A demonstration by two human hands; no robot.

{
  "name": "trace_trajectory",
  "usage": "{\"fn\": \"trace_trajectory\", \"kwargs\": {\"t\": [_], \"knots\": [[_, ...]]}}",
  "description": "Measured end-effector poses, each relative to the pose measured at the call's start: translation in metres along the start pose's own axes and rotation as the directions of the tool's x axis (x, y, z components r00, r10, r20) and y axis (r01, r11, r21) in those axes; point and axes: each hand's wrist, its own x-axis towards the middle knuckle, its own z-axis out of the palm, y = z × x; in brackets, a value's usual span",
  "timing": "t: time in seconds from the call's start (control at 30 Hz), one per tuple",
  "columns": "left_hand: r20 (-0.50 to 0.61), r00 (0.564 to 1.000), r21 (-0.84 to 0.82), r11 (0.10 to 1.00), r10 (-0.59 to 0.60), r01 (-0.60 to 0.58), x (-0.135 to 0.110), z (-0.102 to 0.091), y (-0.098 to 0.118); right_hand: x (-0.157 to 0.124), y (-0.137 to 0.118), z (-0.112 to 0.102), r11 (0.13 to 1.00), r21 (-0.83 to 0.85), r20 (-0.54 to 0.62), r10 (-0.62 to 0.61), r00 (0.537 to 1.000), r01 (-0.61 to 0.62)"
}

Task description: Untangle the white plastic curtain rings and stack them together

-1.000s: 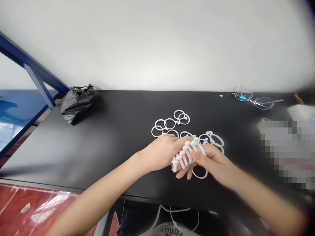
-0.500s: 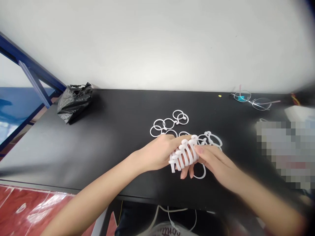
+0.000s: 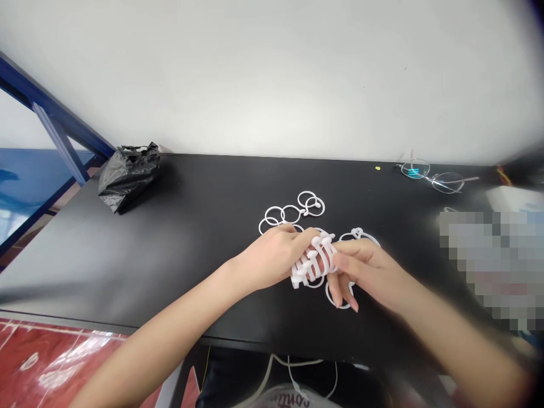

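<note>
My left hand [image 3: 276,255] is closed round a stack of white plastic rings [image 3: 312,262], several of them lined up along its fingers. My right hand [image 3: 361,266] meets it from the right, thumb and forefinger pinching the top end of the stack while the other fingers point down at the black table [image 3: 191,255]. One loose white ring [image 3: 335,296] lies under my right fingers. More loose white rings [image 3: 293,212] lie in a cluster just beyond my hands, and another ring [image 3: 361,235] shows behind my right hand.
A crumpled black plastic bag [image 3: 127,173] sits at the table's far left corner. A pair of glasses [image 3: 433,175] lies at the far right by the white wall. A blurred-out patch covers the right side. Blue metal frame bars [image 3: 55,124] rise at the left.
My hands drew closer together and the ring stack bunched tighter. My right fingers dropped from along the stack to pointing down over the loose ring.
</note>
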Motion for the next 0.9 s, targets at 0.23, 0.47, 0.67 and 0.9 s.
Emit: {"fn": "trace_trajectory", "kwargs": {"t": [0.23,0.47,0.67,0.9], "knots": [[-0.058,0.995,0.201,0.977,0.083,-0.07,0.0,-0.002,-0.002,0.003,0.001,0.006,0.999,-0.009,-0.05,-0.04,0.998,0.04],[-0.072,0.987,0.188,0.974,0.142,-0.127,0.002,-0.005,0.001,0.003,0.004,0.004,0.997,-0.025,-0.052,-0.078,0.996,0.077],[-0.075,0.981,0.199,0.966,0.181,-0.164,0.002,-0.004,0.0,0.002,0.0,-0.003,0.989,-0.106,-0.045,-0.104,0.994,0.099],[-0.091,0.979,0.247,0.956,0.185,-0.158,0.001,-0.003,-0.002,0.002,0.002,-0.002,0.996,-0.054,-0.073,-0.077,0.994,0.073]]}}
